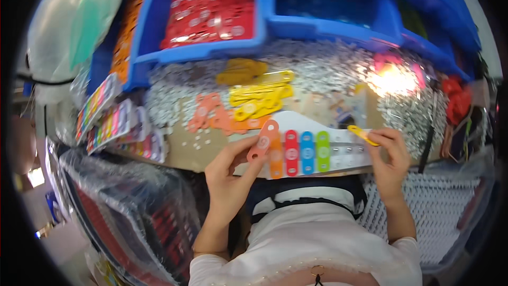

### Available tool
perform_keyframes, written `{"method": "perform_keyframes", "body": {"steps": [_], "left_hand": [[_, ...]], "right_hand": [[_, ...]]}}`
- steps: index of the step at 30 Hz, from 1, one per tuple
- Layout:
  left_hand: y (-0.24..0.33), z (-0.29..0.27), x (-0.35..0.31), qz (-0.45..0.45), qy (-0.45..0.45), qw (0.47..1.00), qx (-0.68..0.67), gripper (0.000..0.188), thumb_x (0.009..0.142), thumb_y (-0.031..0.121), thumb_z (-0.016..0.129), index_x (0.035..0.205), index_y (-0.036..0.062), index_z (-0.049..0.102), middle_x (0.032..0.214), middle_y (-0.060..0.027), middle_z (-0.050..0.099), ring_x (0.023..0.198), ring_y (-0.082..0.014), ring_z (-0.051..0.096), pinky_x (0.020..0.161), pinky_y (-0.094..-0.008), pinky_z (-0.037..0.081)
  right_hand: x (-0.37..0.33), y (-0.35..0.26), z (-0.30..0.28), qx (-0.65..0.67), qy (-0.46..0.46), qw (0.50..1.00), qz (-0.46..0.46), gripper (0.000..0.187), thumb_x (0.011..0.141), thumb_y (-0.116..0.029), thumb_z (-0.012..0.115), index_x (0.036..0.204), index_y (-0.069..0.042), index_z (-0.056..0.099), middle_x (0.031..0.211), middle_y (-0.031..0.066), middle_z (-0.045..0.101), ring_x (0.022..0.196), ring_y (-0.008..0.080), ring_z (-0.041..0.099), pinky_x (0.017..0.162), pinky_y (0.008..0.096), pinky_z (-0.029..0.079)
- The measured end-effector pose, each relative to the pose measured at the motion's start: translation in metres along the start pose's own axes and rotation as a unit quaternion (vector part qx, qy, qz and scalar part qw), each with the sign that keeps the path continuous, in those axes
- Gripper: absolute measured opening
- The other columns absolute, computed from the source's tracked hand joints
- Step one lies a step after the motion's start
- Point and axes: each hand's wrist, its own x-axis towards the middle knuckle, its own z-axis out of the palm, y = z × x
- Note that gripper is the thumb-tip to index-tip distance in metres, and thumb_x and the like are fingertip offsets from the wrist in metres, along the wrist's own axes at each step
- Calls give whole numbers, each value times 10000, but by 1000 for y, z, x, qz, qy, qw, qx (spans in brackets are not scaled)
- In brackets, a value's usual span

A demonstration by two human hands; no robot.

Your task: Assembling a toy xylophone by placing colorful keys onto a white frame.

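My left hand (pixel 231 161) pinches a coral-coloured strip (pixel 263 141) with rounded ends, tilted over the left end of a white card (pixel 295 120). Upright in a row on that card are an orange strip (pixel 275 160), a red strip (pixel 291 153), a blue strip (pixel 307 152) and a green strip (pixel 323 151). Small pale pieces show on the card to the right of the green one. At the card's right end, my right hand (pixel 390 160) has its fingers closed on a yellow strip (pixel 363 135). Part of the card's left edge is hidden by my left hand.
Piles of yellow strips (pixel 262 95) and coral strips (pixel 209 112) lie beyond the card, among many small whitish pieces (pixel 317 61). Blue bins (pixel 211 52) stand at the back. Filled cards (pixel 124 122) are stacked at left. Plastic-lined crates (pixel 127 201) flank me.
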Motion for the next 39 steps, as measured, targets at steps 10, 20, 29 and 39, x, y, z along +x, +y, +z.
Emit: {"method": "perform_keyframes", "body": {"steps": [10,20,29,39], "left_hand": [[23,50,22,58,-178,977,106,247,884,-13,649,1131,-10,635,951,-89,699,794,-103,639,722,-236,485],[28,91,49,92,-312,930,171,142,859,74,648,989,18,646,856,-124,653,839,-304,558,739,-395,476],[12,99,53,206,-257,912,244,126,825,93,694,940,47,669,920,-79,599,869,-282,514,776,-365,433],[26,100,67,344,-258,855,292,282,752,57,739,1020,48,650,952,-67,613,926,-282,559,779,-386,475]], "right_hand": [[-31,12,6,-84,-63,975,-194,350,685,58,731,1031,44,683,965,126,629,806,270,633,677,337,537],[-46,16,5,-178,-78,953,-234,334,750,-64,700,1075,9,677,1017,75,629,930,212,594,729,342,483],[-40,9,22,-270,-58,930,-242,319,774,-234,760,1077,-153,699,1174,-16,658,1090,197,587,1022,420,273],[1,37,-9,-237,17,955,-175,256,808,-209,714,1044,-114,689,1139,16,656,1151,239,558,998,457,288]]}}
